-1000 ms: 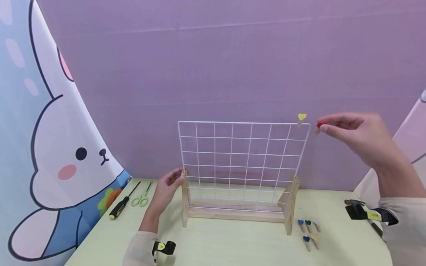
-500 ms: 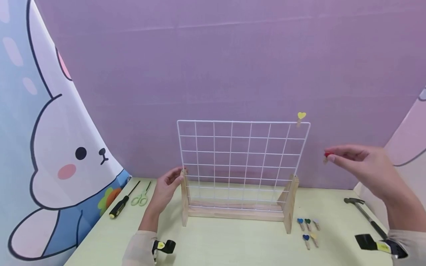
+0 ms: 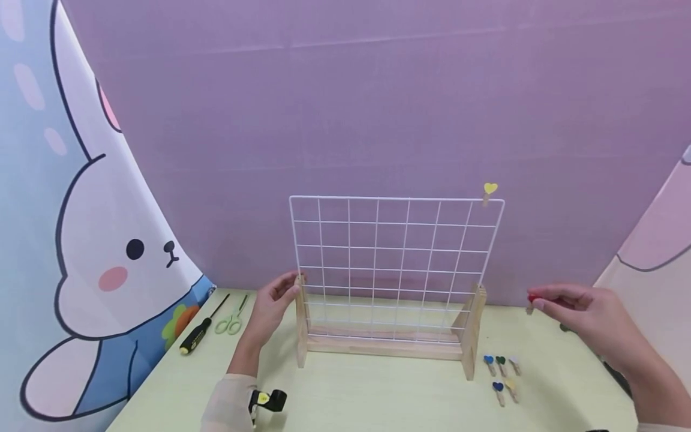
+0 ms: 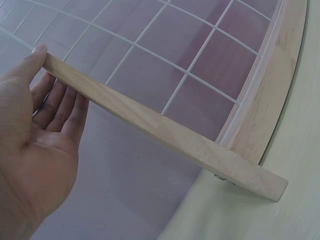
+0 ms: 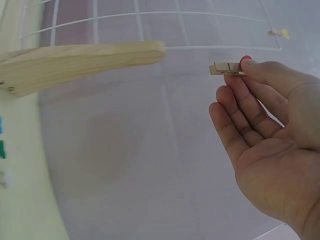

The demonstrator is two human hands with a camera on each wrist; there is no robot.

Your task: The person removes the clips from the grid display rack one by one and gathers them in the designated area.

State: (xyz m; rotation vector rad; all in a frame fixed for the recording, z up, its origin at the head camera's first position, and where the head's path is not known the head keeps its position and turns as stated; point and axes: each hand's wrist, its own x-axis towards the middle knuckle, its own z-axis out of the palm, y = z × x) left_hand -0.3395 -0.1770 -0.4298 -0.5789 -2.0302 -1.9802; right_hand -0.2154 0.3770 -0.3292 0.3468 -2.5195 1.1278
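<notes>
A white wire grid (image 3: 399, 246) stands upright in a wooden stand (image 3: 383, 348). Around the top of the stand's left upright (image 4: 150, 125), my left hand (image 3: 272, 303) has its thumb on one side and fingers on the other. Off to the right of the stand, my right hand (image 3: 588, 318) pinches a small wooden clothespin (image 5: 227, 68) with a red heart between thumb and fingertips, its wooden end sticking out free. A clothespin with a yellow heart (image 3: 490, 191) is clipped on the grid's top wire near the right corner.
Several heart clothespins, among them a dark blue one (image 3: 498, 390) and a green one (image 3: 501, 363), lie on the table (image 3: 388, 396) right of the stand. A screwdriver (image 3: 200, 333) and green-handled scissors (image 3: 231, 321) lie at the left. My right forearm mostly covers a hammer (image 3: 618, 378).
My right hand has come down and slightly right from beside the grid's top right corner, carrying the red-heart clothespin. The left hand stays on the stand.
</notes>
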